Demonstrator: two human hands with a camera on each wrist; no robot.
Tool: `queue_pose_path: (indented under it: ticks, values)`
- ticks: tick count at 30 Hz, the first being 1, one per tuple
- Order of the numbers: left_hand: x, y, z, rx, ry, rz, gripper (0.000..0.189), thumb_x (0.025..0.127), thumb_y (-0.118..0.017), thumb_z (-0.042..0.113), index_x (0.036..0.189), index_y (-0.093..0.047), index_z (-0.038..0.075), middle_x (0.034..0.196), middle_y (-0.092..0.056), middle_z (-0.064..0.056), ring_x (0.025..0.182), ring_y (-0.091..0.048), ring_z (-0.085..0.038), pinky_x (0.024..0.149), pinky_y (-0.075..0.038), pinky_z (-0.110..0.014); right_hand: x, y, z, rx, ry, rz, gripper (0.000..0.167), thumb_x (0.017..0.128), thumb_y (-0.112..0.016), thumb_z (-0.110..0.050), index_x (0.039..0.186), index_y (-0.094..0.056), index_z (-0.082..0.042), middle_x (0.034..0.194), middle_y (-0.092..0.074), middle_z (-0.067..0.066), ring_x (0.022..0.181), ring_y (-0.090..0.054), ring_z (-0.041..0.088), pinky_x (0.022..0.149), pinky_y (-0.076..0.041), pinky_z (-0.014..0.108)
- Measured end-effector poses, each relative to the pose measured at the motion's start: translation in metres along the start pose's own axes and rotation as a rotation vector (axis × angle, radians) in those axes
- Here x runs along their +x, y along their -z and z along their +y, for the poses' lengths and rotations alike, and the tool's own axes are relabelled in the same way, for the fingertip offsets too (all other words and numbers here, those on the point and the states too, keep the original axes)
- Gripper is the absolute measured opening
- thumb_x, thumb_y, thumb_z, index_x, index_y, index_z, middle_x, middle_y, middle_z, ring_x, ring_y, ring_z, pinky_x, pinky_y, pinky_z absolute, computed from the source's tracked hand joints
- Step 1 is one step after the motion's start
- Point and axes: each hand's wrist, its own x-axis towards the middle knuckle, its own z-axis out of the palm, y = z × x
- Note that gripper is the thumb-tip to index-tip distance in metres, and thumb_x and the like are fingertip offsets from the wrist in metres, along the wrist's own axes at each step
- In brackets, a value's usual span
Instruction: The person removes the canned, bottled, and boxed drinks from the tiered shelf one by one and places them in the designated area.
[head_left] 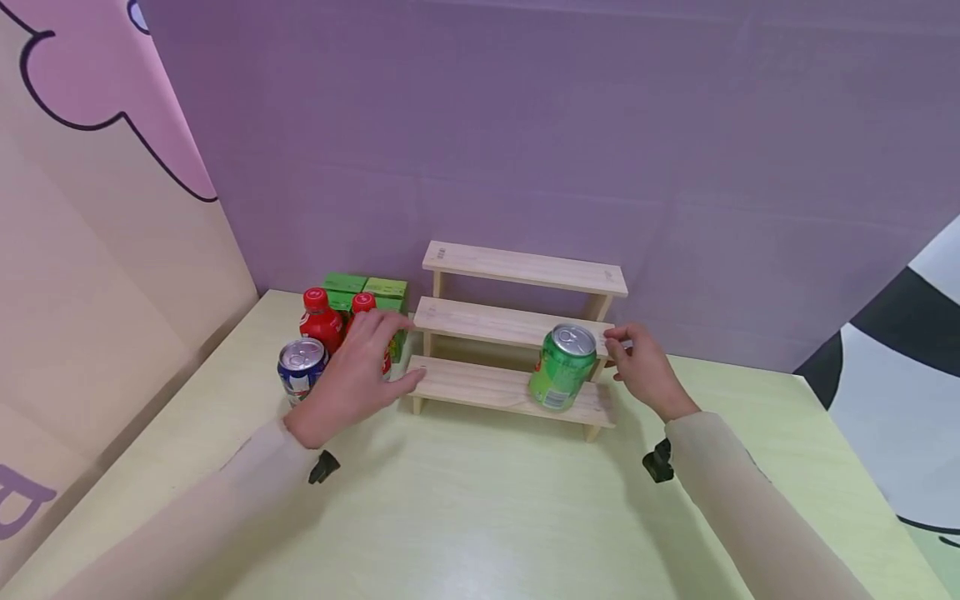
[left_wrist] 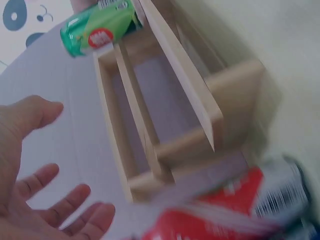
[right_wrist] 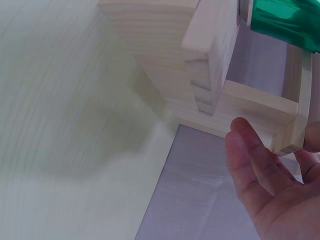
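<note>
A three-step wooden display rack (head_left: pixel 480 377) stands on the table, and a green drink can (head_left: pixel 562 367) sits upright at the right of its lowest step. At the rack's right end, my right hand (head_left: pixel 643 371) pinches the end of the middle step. The right wrist view has its fingers (right_wrist: pixel 250 155) against the side of the rack, with the thumb over the step's edge. My left hand (head_left: pixel 352 379) is spread by the rack's left end. In the left wrist view, the fingers (left_wrist: pixel 75 200) are apart from the wood and hold nothing.
Left of the rack stand a dark blue can (head_left: pixel 302 360), red bottles (head_left: pixel 321 321) and green cartons (head_left: pixel 386 287), partly hidden by the left hand. A purple backdrop (head_left: pixel 525 125) rises behind the table (head_left: pixel 480 517). A patterned wall (head_left: pixel 112 250) borders the left side.
</note>
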Motion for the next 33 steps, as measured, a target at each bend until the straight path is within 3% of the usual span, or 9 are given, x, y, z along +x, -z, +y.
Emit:
queue_pose_path:
  ticks: [9, 17, 22, 28, 33]
  values:
    - [0.036, -0.042, 0.034, -0.11, -0.127, -0.054, 0.056, 0.078, -0.077, 0.031, 0.124, -0.049, 0.015, 0.125, -0.047, -0.003, 0.116, -0.041, -0.018, 0.092, -0.045, -0.038, 0.0, -0.003, -0.001, 0.012, 0.003, -0.011, 0.027, 0.102, -0.039, -0.01, 0.123, -0.043, 0.006, 0.118, -0.048, 0.023, 0.094, -0.061, 0.037, 0.073, -0.053, 0.044]
    - [0.055, -0.073, 0.069, -0.204, -0.127, -0.148, 0.061, 0.079, -0.076, 0.033, 0.131, -0.047, 0.017, 0.134, -0.042, -0.003, 0.123, -0.039, -0.018, 0.099, -0.04, -0.037, -0.002, -0.004, -0.007, 0.006, -0.007, -0.015, 0.027, 0.102, -0.038, -0.011, 0.123, -0.043, 0.004, 0.118, -0.047, 0.022, 0.095, -0.061, 0.036, 0.072, -0.054, 0.042]
    - [0.066, -0.09, 0.083, -0.202, -0.133, -0.167, 0.064, 0.079, -0.076, 0.037, 0.133, -0.047, 0.019, 0.135, -0.04, -0.007, 0.119, -0.042, -0.02, 0.092, -0.045, -0.035, -0.002, -0.006, -0.008, 0.017, 0.004, -0.009, 0.025, 0.102, -0.039, -0.01, 0.122, -0.044, 0.004, 0.117, -0.048, 0.022, 0.094, -0.061, 0.036, 0.07, -0.054, 0.04]
    - [0.071, -0.1, 0.089, -0.183, -0.112, -0.201, 0.059, 0.081, -0.074, 0.034, 0.132, -0.048, 0.021, 0.13, -0.043, -0.007, 0.109, -0.047, -0.018, 0.085, -0.046, -0.032, -0.002, -0.008, -0.007, 0.026, 0.016, -0.011, 0.025, 0.102, -0.039, -0.011, 0.122, -0.044, 0.004, 0.117, -0.048, 0.022, 0.093, -0.062, 0.036, 0.067, -0.054, 0.035]
    - [0.072, -0.104, 0.091, -0.184, -0.081, -0.196, 0.059, 0.081, -0.074, 0.033, 0.132, -0.046, 0.021, 0.131, -0.043, -0.008, 0.109, -0.048, -0.019, 0.087, -0.046, -0.033, 0.0, -0.008, -0.008, 0.02, 0.026, -0.004, 0.024, 0.102, -0.04, -0.011, 0.12, -0.045, 0.003, 0.116, -0.049, 0.022, 0.092, -0.062, 0.035, 0.065, -0.054, 0.033]
